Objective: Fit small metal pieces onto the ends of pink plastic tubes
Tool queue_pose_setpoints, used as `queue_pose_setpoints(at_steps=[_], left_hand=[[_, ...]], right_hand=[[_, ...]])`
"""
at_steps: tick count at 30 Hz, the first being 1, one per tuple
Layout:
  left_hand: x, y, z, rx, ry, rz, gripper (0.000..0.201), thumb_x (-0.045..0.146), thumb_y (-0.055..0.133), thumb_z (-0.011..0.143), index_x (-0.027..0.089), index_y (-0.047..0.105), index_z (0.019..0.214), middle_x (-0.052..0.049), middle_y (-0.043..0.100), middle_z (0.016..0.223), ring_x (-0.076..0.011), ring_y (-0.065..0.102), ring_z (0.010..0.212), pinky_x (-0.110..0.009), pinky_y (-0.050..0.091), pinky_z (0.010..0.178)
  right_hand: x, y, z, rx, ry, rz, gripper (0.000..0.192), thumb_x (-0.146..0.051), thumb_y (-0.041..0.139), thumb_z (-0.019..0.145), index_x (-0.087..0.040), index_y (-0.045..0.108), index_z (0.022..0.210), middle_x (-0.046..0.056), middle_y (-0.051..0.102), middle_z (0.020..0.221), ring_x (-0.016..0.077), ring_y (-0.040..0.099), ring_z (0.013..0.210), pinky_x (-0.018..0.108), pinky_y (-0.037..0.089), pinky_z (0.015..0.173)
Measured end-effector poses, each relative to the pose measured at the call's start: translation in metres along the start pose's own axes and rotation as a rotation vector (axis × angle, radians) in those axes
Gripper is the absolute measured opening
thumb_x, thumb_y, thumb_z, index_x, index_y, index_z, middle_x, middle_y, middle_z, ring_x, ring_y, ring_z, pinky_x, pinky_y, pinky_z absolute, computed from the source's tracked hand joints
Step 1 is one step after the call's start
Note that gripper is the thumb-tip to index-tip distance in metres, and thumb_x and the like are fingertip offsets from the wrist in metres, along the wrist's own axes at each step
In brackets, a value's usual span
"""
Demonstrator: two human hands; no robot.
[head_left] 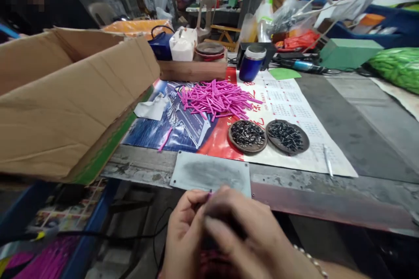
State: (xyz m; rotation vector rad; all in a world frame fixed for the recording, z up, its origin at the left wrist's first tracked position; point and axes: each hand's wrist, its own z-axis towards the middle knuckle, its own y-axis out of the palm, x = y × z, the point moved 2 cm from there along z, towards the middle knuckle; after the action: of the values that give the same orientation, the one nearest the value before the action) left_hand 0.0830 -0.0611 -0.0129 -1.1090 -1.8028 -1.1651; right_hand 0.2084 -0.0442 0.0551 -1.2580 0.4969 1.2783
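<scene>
While we're looking down from the head cam, both hands sit bunched together just below the tabletop (360, 109) edge: left hand (183, 231) pinching a small pink tube (208, 193), right hand (248, 235) curled over it, though we can't tell what it grips. Up on the tabletop we've got the pink tube pile (218, 98), two dishes of black bits (268, 136), and a cardboard box (65, 100) off to the left.

At the bottom centre of the frame the left hand (183, 235) and right hand (248, 239) meet, just below a metal plate (209, 174) on the table edge (327, 183). Above the plate, two round dishes (248, 136) sit side by side on a calendar sheet (294, 104); behind them lies a pile of sticks (218, 98). A cardboard box (65, 96) fills the left; a lidded cup (252, 63) stands at upper centre.
</scene>
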Motion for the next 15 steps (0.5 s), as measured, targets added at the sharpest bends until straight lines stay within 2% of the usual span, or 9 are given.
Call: queue_pose_setpoints(at_steps=[3, 7, 11, 15], left_hand=[[0.001, 0.003, -0.004, -0.082, -0.004, -0.004, 0.018, 0.033, 0.081, 0.084, 0.021, 0.074, 0.095, -0.001, 0.069, 0.082, -0.0118, 0.062, 0.07, -0.019, 0.051, 0.063], [-0.002, 0.013, -0.008, -0.186, 0.05, 0.0, 0.012, 0.033, 0.075, 0.09, 0.021, 0.074, 0.092, 0.001, 0.066, 0.078, -0.007, 0.052, 0.06, -0.014, 0.042, 0.055], [-0.006, 0.019, -0.012, -0.258, 0.062, 0.014, 0.012, 0.033, 0.07, 0.094, 0.021, 0.073, 0.092, 0.001, 0.063, 0.08, -0.0081, 0.051, 0.062, -0.016, 0.043, 0.057], [-0.01, 0.017, -0.014, -0.266, 0.111, 0.089, 0.012, 0.031, 0.068, 0.095, 0.021, 0.073, 0.093, 0.0, 0.06, 0.085, -0.0119, 0.054, 0.073, -0.02, 0.048, 0.067]], right_hand=[[0.026, -0.015, -0.015, 0.049, 0.168, 0.076, 0.023, -0.03, 0.046, 0.106, -0.023, 0.058, 0.087, -0.001, 0.063, 0.077, 0.0122, 0.061, 0.067, 0.021, 0.049, 0.062], [0.044, -0.01, -0.032, 0.029, 0.308, 0.156, 0.041, -0.042, 0.038, 0.108, -0.021, 0.053, 0.076, -0.001, 0.057, 0.069, 0.0124, 0.055, 0.062, 0.022, 0.043, 0.057], [0.053, -0.002, -0.037, 0.029, 0.305, 0.141, 0.054, -0.047, 0.031, 0.109, -0.021, 0.044, 0.064, -0.003, 0.048, 0.058, 0.0111, 0.045, 0.053, 0.023, 0.033, 0.049], [0.055, 0.003, -0.037, 0.072, 0.208, 0.081, 0.052, -0.041, 0.037, 0.108, -0.021, 0.039, 0.061, -0.005, 0.039, 0.055, 0.0089, 0.037, 0.048, 0.023, 0.026, 0.046]])
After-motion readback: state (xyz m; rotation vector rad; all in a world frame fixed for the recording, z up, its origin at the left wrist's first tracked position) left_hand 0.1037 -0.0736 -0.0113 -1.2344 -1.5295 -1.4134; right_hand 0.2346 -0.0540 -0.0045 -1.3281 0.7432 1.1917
